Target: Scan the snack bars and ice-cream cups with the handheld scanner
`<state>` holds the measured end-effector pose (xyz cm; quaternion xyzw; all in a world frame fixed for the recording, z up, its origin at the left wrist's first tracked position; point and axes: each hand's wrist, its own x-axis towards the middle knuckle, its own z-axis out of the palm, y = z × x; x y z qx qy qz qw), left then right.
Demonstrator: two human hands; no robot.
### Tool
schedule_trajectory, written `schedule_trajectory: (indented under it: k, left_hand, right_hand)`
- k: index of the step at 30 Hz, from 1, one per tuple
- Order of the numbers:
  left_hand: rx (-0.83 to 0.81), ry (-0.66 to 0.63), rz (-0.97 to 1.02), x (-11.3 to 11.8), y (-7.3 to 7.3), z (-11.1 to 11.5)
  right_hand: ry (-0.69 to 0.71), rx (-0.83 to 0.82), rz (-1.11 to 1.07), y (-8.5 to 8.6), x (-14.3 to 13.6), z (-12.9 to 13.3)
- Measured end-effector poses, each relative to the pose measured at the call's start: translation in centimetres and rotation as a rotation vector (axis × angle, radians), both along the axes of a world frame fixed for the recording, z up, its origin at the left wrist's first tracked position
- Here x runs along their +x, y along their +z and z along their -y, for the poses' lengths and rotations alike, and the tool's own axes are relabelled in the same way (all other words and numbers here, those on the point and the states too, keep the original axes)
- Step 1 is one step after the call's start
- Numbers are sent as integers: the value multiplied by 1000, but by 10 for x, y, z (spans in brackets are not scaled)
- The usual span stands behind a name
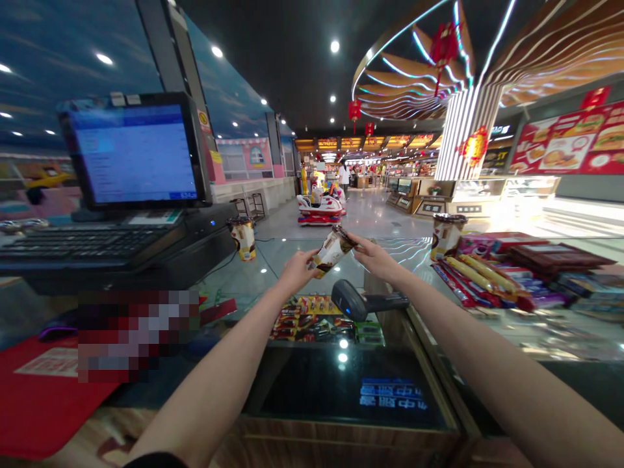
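Over the glass tabletop (277, 253), the tilted cup (333, 252) sits between your hands: your left hand (298, 272) clamps its fingers on the lower end at eight o'clock, your right hand (374, 257) on the rim at two. From it, the scanner (351, 301) is at five o'clock, a second cup (245, 239) at nine.

Patterned white, brown, gold on held tapered cup (332, 252); mostly black on gun-shaped plastic scanner (355, 304); yellow on long slim packets (468, 273).
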<state>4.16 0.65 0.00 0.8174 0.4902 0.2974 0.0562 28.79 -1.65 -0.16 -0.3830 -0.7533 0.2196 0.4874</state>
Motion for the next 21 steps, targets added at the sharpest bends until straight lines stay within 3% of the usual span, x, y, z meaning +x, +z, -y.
schedule_trajectory:
  k: [5,9,14,21]
  left_hand:
    - [0,-83,199,7,14,9]
    - [-19,-110,310,10,21,16]
    - [-144,-191,399,9,24,8]
    - [-255,-358,527,28,36,-5]
  right_hand:
    - [-5,5,-13,14,-20,-4]
    - [-88,-23,-68,21,-36,-3]
    - [-98,-104,-156,26,-46,4]
    - [-137,73,-109,25,-32,-10]
